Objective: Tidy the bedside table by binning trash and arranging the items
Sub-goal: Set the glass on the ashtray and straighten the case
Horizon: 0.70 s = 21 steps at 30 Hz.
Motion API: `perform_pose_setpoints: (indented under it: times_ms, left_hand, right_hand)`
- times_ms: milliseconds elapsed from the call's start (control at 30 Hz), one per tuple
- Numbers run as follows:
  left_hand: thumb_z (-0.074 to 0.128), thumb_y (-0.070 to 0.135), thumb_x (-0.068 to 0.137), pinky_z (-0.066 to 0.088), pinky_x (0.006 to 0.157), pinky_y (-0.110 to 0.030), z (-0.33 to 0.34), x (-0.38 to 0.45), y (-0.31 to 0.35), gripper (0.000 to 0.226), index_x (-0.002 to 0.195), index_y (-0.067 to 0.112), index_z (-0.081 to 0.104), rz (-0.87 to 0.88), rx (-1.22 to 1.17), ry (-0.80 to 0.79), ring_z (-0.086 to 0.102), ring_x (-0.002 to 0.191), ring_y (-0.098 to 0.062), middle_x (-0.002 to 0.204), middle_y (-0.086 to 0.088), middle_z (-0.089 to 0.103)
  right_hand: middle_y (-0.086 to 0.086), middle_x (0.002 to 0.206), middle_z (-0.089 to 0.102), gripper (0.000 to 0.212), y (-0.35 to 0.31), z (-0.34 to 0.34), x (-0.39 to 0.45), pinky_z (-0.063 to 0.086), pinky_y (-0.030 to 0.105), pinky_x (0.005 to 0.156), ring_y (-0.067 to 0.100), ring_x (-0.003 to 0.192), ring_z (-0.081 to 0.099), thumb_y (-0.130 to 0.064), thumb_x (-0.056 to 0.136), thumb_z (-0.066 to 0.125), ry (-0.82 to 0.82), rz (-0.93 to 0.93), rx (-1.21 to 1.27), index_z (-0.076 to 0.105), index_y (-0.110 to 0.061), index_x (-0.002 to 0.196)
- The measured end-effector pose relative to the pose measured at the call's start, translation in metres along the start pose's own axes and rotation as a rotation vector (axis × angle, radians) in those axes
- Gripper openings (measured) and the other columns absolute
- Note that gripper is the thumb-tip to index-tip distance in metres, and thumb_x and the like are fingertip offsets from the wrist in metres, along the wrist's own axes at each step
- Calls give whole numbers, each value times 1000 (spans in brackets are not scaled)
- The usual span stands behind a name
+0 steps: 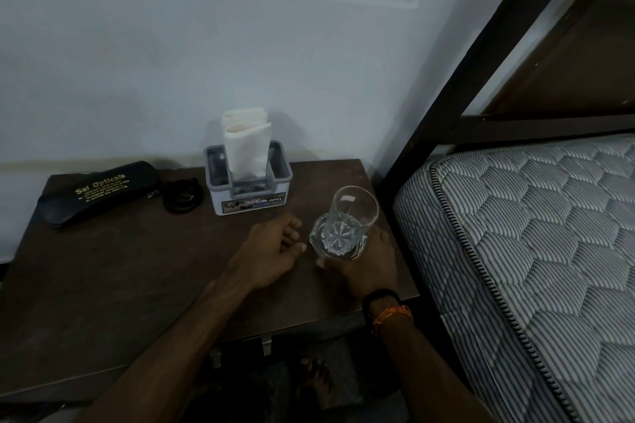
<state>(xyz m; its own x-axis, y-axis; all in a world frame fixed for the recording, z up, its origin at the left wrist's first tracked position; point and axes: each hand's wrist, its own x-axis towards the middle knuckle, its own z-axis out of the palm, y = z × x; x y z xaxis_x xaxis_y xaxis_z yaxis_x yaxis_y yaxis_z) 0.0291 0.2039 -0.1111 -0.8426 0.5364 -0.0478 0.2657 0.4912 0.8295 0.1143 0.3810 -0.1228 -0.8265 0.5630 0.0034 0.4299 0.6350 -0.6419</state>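
Clear drinking glass (347, 221) stands upright near the right edge of the dark brown table (103, 271), seemingly on a clear coaster, hard to tell. Right hand (364, 264) wraps its base, grip clamped on the glass, thumb at the near side. Left hand (275, 251) rests on the table just beside it, fingers loosely curled, grip holding nothing. Behind, a grey holder (248, 182) with white folded napkins (245, 144). Left of that, a black coiled item (181, 196), then a black spectacle case (99, 192). Striped mattress (536, 251) to the right.
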Motion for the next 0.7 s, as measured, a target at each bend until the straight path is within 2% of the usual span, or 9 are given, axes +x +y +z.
perform_pose_setpoints:
  times_ms: [67,200,267,400,500,700]
  left_hand:
    - [72,21,86,48,78,-12,-3,0,-1,38,121,18,59,6,33,12,61,94,-2,105,5,65]
    - [69,28,88,49,91,-24,-9,-1,-3,41,126,22,56,36,205,-3,58,105,-8,117,4,63]
    - [67,30,88,49,94,-28,-12,-4,-4,43,129,23,54,52,277,-19,57,109,-10,121,3,61]
    - [66,30,88,44,96,-24,-15,-7,-6,45,131,21,53,87,339,-47,56,111,-11,125,4,59]
    - [65,32,89,47,95,-26,-18,-8,-9,43,129,23,54,108,361,-59,56,109,-10,123,3,60]
    - [62,36,91,40,98,-21,-21,-9,-14,52,139,23,47,103,374,-97,52,118,-9,133,5,55]
  right_hand:
    - [-3,125,56,95,1,2,2,48,37,99,16,119,51,-58,37,87,-8,9,5,57,-23,121]
    - [-6,118,62,97,5,5,16,52,38,94,15,112,56,-72,31,76,-22,14,9,61,-27,116]
    - [-8,114,65,96,7,8,26,56,37,89,14,106,61,-73,29,77,-25,13,21,63,-30,114]
    - [-8,111,68,88,5,10,46,57,39,88,14,104,64,-66,32,82,-5,-17,82,65,-29,110]
    - [-8,111,69,88,4,12,61,58,40,87,14,102,65,-67,33,84,4,-43,108,66,-28,110]
    - [-7,117,68,92,-3,18,79,56,42,92,16,109,63,-65,34,85,8,-47,152,62,-29,115]
